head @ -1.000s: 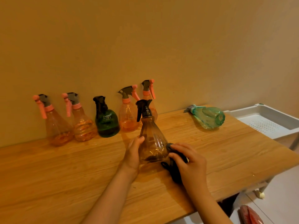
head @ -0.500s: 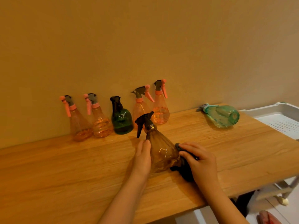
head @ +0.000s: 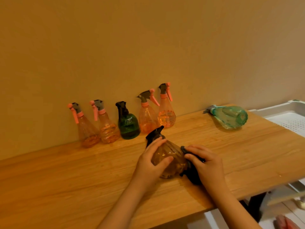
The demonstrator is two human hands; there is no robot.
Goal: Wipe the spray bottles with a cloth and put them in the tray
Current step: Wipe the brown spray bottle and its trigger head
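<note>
The place looked like a plain room in a home, perhaps a utility or storage corner. A wooden counter (head: 66, 187) with a light grain stood against a bare, beige painted wall (head: 148, 38). Several small household spray bottles (head: 127, 124) were lined up along the wall on it. A white plastic tray (head: 287, 111) with a perforated bottom sat just past the counter's right end, and pale floor tiles (head: 231, 219) showed below.

Head view – close above, facing down onto the table (head: 66, 187).
</note>
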